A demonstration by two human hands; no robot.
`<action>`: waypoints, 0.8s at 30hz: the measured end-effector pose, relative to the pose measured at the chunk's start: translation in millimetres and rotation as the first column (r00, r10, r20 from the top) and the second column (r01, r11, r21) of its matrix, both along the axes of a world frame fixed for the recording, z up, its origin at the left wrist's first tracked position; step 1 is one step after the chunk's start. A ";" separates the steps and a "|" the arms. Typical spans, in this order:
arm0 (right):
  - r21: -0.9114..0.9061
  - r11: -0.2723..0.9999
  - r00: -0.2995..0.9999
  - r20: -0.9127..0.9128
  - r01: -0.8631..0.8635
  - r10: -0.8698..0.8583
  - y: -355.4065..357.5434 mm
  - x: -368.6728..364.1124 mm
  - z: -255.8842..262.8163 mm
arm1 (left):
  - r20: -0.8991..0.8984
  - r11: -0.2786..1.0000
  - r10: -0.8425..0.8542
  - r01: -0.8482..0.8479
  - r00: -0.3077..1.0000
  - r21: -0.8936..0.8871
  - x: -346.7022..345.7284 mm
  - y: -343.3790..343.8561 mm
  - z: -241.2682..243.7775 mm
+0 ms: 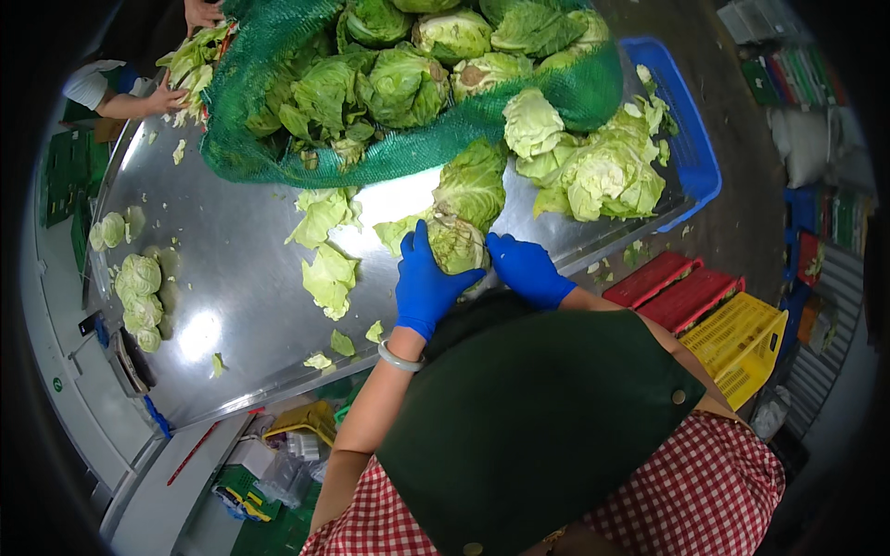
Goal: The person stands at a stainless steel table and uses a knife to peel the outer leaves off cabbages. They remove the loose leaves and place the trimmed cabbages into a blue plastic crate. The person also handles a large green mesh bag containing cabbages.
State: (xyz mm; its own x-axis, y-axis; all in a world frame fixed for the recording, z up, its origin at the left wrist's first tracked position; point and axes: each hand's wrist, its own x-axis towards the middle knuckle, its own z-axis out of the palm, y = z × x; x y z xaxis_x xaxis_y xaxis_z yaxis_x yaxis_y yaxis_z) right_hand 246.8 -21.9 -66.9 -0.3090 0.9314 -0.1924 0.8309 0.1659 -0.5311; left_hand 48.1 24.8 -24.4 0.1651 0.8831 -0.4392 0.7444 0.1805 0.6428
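Observation:
A cabbage head (455, 243) with a browned, ragged face rests near the steel table's front edge. My left hand (429, 281), in a blue glove, grips it from the left with thumb and fingers spread around it. Close against its right side is my right hand (526, 270), also gloved in blue and curled around a thin tool whose handle is hidden in the fist. Large green outer leaves (474, 184) spread just beyond the cabbage. A loose leaf (400, 233) lies beside my left fingertips.
A green mesh sack (389, 156) of cabbages spans the table's far side. Trimmed leaves (605, 170) heap by a blue crate (699, 163). Small pale cabbages (139, 295) sit left on the steel table (250, 292). Another person's hand (165, 97) touches leaves. Red crates (688, 299) stand right.

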 end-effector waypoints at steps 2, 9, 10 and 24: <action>-0.011 1.000 0.999 0.044 0.023 -0.022 2.8 -1.2 -6.2 | -0.018 0.999 0.012 -0.013 1.000 -0.033 2.9 2.9 0.5; -0.116 0.985 0.982 0.156 0.129 -0.110 16.0 -5.8 -5.0 | -0.198 0.997 -0.026 0.011 0.980 -0.076 24.7 6.6 21.4; -0.135 0.981 0.982 0.149 0.137 -0.117 8.8 -4.3 -9.6 | -0.228 0.999 -0.046 0.041 0.973 -0.026 30.3 1.0 23.6; -0.158 0.981 0.981 -0.141 0.109 -0.132 -37.2 -5.1 -34.7 | 0.475 0.768 0.618 -0.353 0.626 -0.535 -58.8 -64.9 18.6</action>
